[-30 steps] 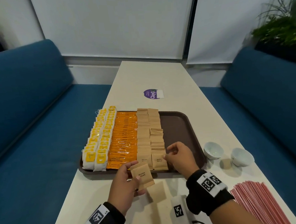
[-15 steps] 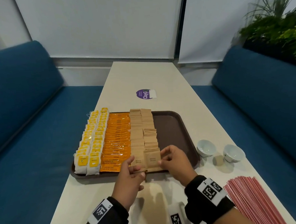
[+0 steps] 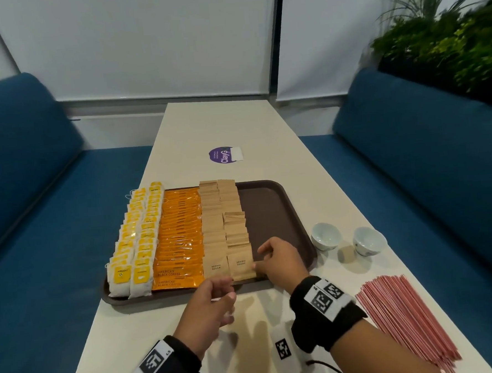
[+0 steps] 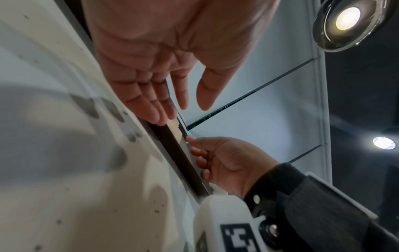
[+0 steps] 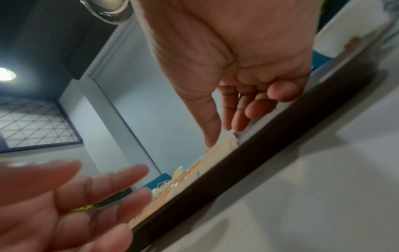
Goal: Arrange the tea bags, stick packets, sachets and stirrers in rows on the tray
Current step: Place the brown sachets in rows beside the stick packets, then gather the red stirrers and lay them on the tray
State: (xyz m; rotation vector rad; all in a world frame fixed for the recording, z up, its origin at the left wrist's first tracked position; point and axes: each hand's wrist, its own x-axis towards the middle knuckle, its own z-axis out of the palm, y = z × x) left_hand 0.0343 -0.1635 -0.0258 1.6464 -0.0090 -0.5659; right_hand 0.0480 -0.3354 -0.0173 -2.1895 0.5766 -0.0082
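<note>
Blue benches flank a long pale table [image 3: 215, 124] that carries a brown tray [image 3: 272, 213]. On the tray lie rows of tea bags [image 3: 136, 242] at its left edge, orange stick packets [image 3: 178, 233] beside them, then two rows of brown sugar sachets [image 3: 224, 225]. At the tray's near edge the right hand [image 3: 281, 260] reaches in palm down, fingertips pinching the right side of the nearest sachet [image 3: 241, 266]. Just outside that edge the left hand [image 3: 206, 310] hovers, fingers relaxed and holding nothing. Pink stirrers [image 3: 402, 318] lie at the table's near right corner, beyond two small cups [image 3: 346, 239].
</note>
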